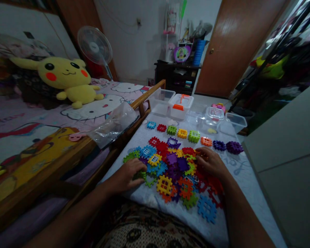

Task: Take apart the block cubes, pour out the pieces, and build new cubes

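A pile of colourful interlocking plastic pieces (172,165) covers the near part of the cloth-topped table (142,196). My left hand (133,174) rests at the pile's left edge, fingers curled over green pieces; whether it grips one is hidden. At the right side of the pile, my right hand (210,160) touches orange and red pieces with bent fingers, and its hold is unclear. Behind the pile runs a row of small stacks by colour, from a blue stack (151,125) through a yellow stack (182,133) to a purple stack (234,147).
Clear plastic containers, one an orange-handled box (181,105), stand at the table's far end. A wooden bed rail (129,127) runs along the left, with a plastic bag (115,124) over it. A yellow plush toy (72,82) sits on the bed.
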Tool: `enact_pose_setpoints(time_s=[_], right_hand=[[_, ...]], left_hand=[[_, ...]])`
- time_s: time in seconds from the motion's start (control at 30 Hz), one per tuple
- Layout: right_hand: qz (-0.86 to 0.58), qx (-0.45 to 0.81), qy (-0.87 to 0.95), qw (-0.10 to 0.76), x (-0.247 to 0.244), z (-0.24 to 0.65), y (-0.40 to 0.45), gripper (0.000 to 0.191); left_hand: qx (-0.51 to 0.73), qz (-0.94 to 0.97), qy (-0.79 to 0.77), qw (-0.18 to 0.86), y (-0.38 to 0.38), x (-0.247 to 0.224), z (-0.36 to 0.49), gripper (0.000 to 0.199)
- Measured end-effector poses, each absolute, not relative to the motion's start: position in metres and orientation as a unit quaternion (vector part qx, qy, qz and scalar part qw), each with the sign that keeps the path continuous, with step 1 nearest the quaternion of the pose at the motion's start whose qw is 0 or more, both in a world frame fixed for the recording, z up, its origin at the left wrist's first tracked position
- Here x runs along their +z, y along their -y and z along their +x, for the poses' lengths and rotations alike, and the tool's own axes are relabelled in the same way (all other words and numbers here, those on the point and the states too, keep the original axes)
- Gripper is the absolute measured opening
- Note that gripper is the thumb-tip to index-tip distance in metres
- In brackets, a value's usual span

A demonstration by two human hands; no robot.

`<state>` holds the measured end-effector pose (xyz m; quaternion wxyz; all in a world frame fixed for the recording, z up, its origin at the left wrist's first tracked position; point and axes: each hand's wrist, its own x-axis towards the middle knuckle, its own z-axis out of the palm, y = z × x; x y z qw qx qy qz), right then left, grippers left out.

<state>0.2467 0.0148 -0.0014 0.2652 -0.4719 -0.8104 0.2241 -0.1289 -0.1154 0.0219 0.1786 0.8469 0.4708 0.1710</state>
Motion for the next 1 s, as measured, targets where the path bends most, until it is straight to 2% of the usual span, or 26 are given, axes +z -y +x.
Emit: enact_pose_setpoints(time_s=[0.1,0.2,0.33,0.5,0.57,0.7,0.8,0.9,1.0], right_hand=[[-0.476,0.225,0.809,0.263,-0.001,0.247,-0.014,0.026],[-0.478,0.231,0.807,0.259,-0.002,0.247,-0.014,0.027],[-0.472,0.229,0.808,0.268,-0.003,0.247,-0.014,0.026],[-0.471,0.223,0.808,0.273,0.000,0.246,-0.013,0.025],[-0.471,0.224,0.809,0.272,0.002,0.245,-0.013,0.024],[-0.469,0.222,0.809,0.274,0.004,0.244,-0.012,0.022],[-0.472,0.223,0.809,0.269,0.006,0.243,-0.012,0.023],[-0.476,0.227,0.809,0.261,0.007,0.243,-0.012,0.025],[-0.476,0.231,0.810,0.254,0.007,0.244,-0.012,0.026]], left_hand=[[0.187,0.839,-0.465,0.210,0.111,0.031,-0.129,0.003],[0.228,0.820,-0.482,0.207,0.101,0.046,-0.125,0.002],[0.282,0.799,-0.514,0.134,0.078,0.051,-0.111,0.004],[0.208,0.805,-0.556,0.020,0.055,0.030,-0.095,0.014],[0.184,0.813,-0.552,0.029,0.054,0.027,-0.093,0.012],[0.200,0.813,-0.537,0.103,0.054,0.038,-0.093,0.024],[0.208,0.801,-0.551,0.107,0.042,0.048,-0.095,0.021],[0.167,0.784,-0.592,0.081,0.016,0.045,-0.099,0.019],[0.102,0.749,-0.646,0.108,-0.012,0.032,-0.105,0.022]])
